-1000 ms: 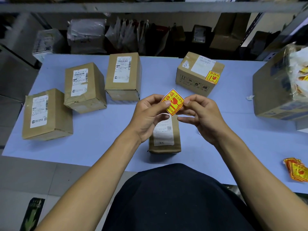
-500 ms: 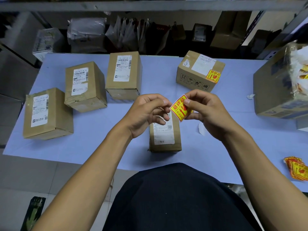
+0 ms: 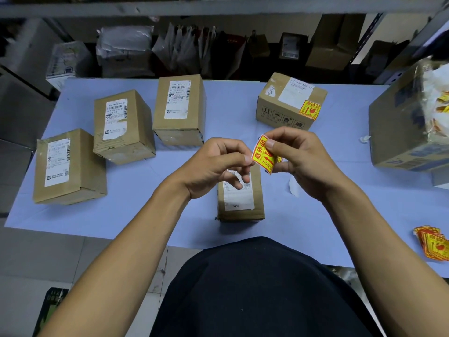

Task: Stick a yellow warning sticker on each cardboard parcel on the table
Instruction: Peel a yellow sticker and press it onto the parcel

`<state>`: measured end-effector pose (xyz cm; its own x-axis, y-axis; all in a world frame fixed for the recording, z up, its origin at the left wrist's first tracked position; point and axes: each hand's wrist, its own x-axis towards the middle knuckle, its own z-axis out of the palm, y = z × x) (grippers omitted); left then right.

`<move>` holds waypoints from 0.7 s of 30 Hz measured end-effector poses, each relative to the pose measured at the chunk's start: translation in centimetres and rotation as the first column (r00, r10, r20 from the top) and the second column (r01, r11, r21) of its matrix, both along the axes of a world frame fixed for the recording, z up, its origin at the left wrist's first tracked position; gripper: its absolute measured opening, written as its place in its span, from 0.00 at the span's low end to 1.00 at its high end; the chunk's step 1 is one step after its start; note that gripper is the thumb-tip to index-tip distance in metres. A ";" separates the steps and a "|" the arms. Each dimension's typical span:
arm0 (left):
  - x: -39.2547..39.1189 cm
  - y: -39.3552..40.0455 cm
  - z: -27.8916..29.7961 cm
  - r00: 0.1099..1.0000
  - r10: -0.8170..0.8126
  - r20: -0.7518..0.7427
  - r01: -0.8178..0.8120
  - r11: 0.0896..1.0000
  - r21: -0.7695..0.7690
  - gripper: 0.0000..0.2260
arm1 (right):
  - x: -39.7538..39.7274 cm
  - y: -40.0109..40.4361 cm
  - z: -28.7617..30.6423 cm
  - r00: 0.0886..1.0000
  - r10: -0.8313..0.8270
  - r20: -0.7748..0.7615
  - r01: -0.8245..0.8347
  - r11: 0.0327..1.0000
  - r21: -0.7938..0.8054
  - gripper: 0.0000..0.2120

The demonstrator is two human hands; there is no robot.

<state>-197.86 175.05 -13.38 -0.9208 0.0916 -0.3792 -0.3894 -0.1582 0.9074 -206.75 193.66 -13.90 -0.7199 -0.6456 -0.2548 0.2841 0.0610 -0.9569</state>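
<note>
You hold the square yellow-and-red warning sticker point(image 3: 263, 153) up over the small brown cardboard parcel point(image 3: 240, 203) nearest you, so the next press is short. Your right hand point(image 3: 297, 161) pinches its upper edge; your left hand point(image 3: 216, 166) nips its lower corner, probably to peel the backing. On the pale blue worktop point(image 3: 136, 215), only the far cardboard box point(image 3: 290, 100) is stickered.

Right hand point(image 3: 301, 164) pinches yellow sticker point(image 3: 263, 153) above small parcel point(image 3: 240, 198); left hand point(image 3: 216, 166) pinching sticker's edge
</note>
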 end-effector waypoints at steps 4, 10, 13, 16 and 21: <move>0.0 0.5 -0.2 0.995 0.093 -0.035 -0.094 0.995 -0.027 0.07 | 0.6 -0.4 -0.1 0.939 -0.033 -0.344 0.135 0.952 0.276 0.08; 0.1 0.9 -0.6 0.974 0.187 -0.131 -0.197 0.978 -0.071 0.07 | 2.0 -0.9 1.4 0.694 0.061 -0.718 0.134 0.968 0.212 0.04; 0.3 1.1 -0.3 0.964 0.185 -0.189 -0.203 0.976 -0.076 0.07 | 2.0 -1.1 1.8 0.753 0.026 -0.657 0.123 0.976 0.180 0.05; 0.4 1.1 -0.2 0.957 0.184 -0.223 -0.207 0.975 -0.081 0.07 | 1.7 -1.0 2.1 0.785 0.020 -0.619 0.109 0.980 0.169 0.05; 0.3 1.7 0.2 0.932 0.243 -0.270 -0.291 0.944 -0.155 0.07 | 1.9 -1.1 2.4 0.755 0.020 -0.656 0.124 0.977 0.172 0.05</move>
<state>-197.57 176.78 -13.19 -0.9669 -0.2215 -0.1263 -0.1200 -0.0420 0.9919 -204.84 192.56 -11.49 -0.7874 -0.5914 0.1739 -0.3946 0.2669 -0.8792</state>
